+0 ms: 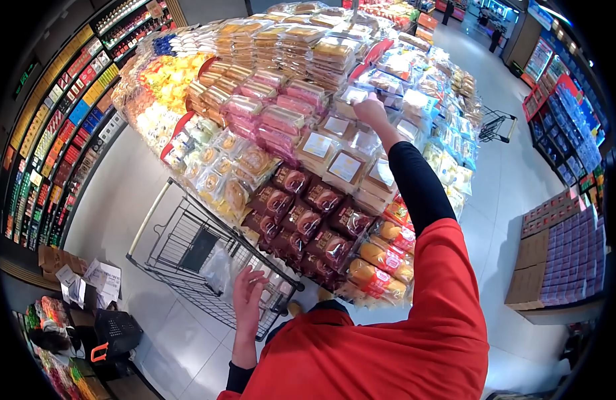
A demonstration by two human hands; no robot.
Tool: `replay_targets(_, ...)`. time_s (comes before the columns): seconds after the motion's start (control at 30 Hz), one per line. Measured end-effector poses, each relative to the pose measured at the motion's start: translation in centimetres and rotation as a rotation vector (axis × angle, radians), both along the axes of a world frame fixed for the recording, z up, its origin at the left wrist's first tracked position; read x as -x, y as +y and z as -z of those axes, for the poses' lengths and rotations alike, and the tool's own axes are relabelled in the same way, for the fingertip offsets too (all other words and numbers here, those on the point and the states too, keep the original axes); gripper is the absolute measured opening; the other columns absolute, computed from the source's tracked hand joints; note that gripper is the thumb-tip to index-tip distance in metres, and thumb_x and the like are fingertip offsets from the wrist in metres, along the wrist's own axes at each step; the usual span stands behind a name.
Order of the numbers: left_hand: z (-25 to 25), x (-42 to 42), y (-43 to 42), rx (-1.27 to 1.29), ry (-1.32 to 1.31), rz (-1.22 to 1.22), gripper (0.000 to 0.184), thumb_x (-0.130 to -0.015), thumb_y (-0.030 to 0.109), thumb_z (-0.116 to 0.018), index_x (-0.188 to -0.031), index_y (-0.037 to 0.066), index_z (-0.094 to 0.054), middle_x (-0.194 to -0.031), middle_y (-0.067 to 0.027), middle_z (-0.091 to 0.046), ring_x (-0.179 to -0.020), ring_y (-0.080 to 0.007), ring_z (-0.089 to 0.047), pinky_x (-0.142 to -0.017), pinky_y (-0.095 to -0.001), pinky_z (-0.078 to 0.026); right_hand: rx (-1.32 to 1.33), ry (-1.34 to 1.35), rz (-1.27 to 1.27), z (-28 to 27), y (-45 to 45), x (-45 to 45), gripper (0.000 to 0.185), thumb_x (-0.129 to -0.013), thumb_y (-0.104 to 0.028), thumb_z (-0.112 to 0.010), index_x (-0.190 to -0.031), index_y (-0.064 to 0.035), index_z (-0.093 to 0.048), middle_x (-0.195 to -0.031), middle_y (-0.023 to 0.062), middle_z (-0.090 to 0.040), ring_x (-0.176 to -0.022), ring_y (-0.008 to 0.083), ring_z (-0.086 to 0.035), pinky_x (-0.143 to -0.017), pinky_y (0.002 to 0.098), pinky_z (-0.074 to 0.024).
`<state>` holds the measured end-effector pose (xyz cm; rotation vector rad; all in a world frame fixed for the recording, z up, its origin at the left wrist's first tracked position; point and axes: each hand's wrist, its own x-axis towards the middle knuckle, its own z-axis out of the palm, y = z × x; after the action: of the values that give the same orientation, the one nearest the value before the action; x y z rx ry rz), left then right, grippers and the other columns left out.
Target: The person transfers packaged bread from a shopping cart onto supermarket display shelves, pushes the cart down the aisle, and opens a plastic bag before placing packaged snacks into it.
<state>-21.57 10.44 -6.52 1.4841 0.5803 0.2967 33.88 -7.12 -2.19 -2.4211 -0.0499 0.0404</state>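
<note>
My right hand (371, 112) reaches far over the bakery display. Its fingers look closed at the edge of a clear bread pack with a white label (353, 95), though the fingertips are partly hidden. More bread packs with white square labels (346, 167) lie just below it, beside pink-wrapped packs (281, 120). My left hand (249, 290) hovers above the near end of a wire shopping cart (188, 233), holding nothing, with its fingers apart and slightly curled. A crumpled clear plastic bag (218, 270) lies in the cart.
Brown-wrapped packs (301, 223) and long bread rolls (381, 260) fill the display's near corner. Stocked shelves (61, 127) curve along the left. Stacked cartons (554, 253) stand right of the aisle. A black basket (118, 333) sits at lower left; another cart (498, 127) stands beyond.
</note>
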Motion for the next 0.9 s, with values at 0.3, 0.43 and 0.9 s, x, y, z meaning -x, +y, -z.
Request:
replay_targets(0.3,1.7,2.8,2.8,0.050,-0.010,-0.101,0.047,-0.099,0.004,-0.054,-0.145,0.005,-0.042,-0.126,-0.0116,-0.061,-0.107,-0.0190,-0.064,-0.094,-0.0309,-0.049,0.563,-0.194,-0.252,1.8,-0.2,-2.8,0.067,-0.088,-0.051,-0.064,-0.119,0.0084,-0.064,-0.120,0.0259,-0.066,-0.108,0.0406,-0.067,-0.095,0.0467,-0.0522)
replay_targets(0.43,4.6,6.8,7.0,0.087,-0.029,-0.301,0.043,-0.101,0.009,-0.054,-0.142,0.004,-0.045,-0.127,-0.0122,-0.061,-0.106,-0.0195,-0.065,-0.093,-0.0308,-0.050,0.426,-0.669,-0.259,3.3,-2.5,0.1,0.064,-0.086,-0.047,-0.071,-0.115,0.0085,-0.057,-0.115,0.0310,-0.062,-0.110,0.0430,-0.061,-0.092,0.0498,-0.0501)
replay_targets(0.9,24.4,20.7,10.5,0.299,0.248,-0.712,0.015,-0.099,0.015,-0.062,-0.103,0.001,-0.067,-0.093,-0.0050,-0.070,-0.092,-0.0134,-0.065,-0.086,-0.0284,-0.050,-0.395,1.165,-0.740,21.3,18.7,50.3,0.014,-0.099,-0.019,-0.064,-0.100,-0.0043,-0.065,-0.086,0.0008,-0.065,-0.080,0.0094,-0.062,-0.069,0.0241,-0.0493)
